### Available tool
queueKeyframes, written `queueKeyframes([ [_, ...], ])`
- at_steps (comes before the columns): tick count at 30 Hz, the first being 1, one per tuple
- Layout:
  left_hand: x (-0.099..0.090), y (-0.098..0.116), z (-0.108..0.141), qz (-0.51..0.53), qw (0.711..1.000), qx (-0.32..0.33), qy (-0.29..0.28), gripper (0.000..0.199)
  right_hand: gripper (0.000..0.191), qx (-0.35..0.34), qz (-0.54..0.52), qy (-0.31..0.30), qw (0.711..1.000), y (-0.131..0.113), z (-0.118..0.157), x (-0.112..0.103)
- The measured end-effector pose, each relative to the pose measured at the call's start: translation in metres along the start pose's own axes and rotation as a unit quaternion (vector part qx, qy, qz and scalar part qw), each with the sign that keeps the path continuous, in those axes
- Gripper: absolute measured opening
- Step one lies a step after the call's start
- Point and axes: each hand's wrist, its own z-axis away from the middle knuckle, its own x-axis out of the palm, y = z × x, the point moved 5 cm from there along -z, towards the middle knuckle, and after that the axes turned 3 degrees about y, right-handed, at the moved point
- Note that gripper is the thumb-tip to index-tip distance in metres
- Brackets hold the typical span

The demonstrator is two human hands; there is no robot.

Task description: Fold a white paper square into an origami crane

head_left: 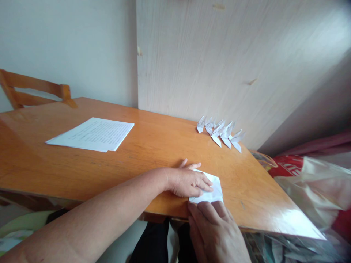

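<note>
A folded piece of white paper (215,182) lies flat on the wooden table (153,146) near its front edge. My left hand (189,182) rests on the paper's left part, palm down with its fingers spread. At the paper's near edge is my right hand (216,226), its fingers bent and pressed together at the paper's lower left corner. Its thumb and fingertips are partly hidden, so the exact hold on the paper does not show.
Several folded paper figures (219,131) stand at the table's back right. Printed sheets (95,134) lie in a stack on the left. A wooden chair (35,86) is behind the left end. Red and white bags (309,179) sit beyond the right edge.
</note>
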Motion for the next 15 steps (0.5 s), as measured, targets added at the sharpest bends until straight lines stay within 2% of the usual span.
queueKeyframes([
  [5, -0.001, 0.003, 0.003, 0.006, 1.000, 0.015, 0.018, 0.052, 0.021, -0.002, -0.051, 0.018, 0.999, -0.001, 0.006, -0.003],
  [8, -0.001, 0.004, 0.004, 0.003, 1.000, 0.008, 0.017, 0.050, 0.019, 0.016, -0.092, 0.041, 0.995, 0.016, 0.014, -0.010],
  [10, -0.003, 0.006, 0.005, -0.002, 1.000, 0.007, 0.013, 0.049, 0.023, 0.045, -0.096, 0.077, 0.991, 0.037, 0.020, -0.019],
  [15, -0.006, 0.010, 0.006, -0.010, 1.000, 0.006, 0.008, 0.050, 0.029, 0.082, -0.022, 0.002, 0.996, 0.078, 0.028, -0.025],
])
